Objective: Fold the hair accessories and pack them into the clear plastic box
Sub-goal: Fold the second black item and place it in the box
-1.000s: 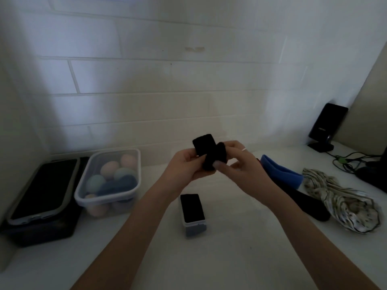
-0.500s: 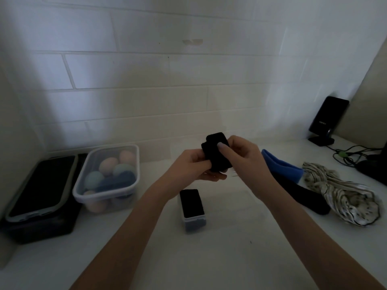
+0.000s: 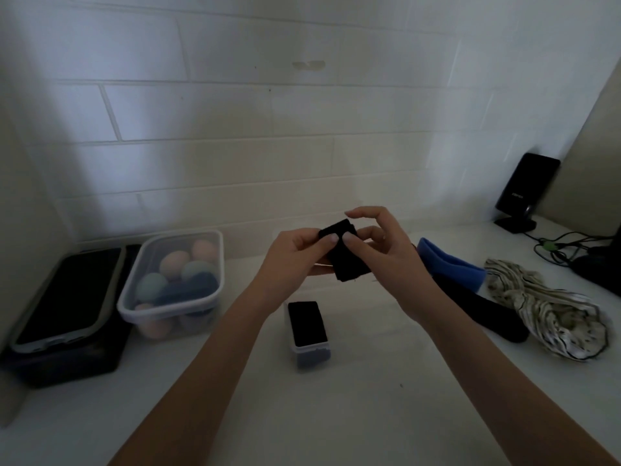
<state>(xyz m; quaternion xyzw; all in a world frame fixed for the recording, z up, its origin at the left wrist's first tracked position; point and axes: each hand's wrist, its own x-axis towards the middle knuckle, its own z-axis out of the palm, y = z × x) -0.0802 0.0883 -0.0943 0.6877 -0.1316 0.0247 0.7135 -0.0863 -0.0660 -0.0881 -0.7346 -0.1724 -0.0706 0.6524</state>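
A folded black headband [image 3: 347, 262] is held above the counter between both hands. My left hand [image 3: 290, 255] pinches its upper left edge with thumb on top. My right hand [image 3: 386, 253] holds its right side, thumb pressed on the cloth and index finger lifted. Below the hands stands a small clear plastic box [image 3: 311, 334] with a black folded piece inside. To the right lie a blue headband [image 3: 452, 264], another black headband [image 3: 484, 307] and a striped cream accessory [image 3: 551, 311].
A clear tub [image 3: 171, 280] with pastel sponges sits at the left, beside a dark lidded container [image 3: 64, 311]. A black speaker [image 3: 524, 190] and cables [image 3: 564, 243] occupy the back right corner. A tiled wall rises behind.
The black headband has been folded flatter and lowered a little. My right index finger has lifted off it, and both thumbs now press on its top.
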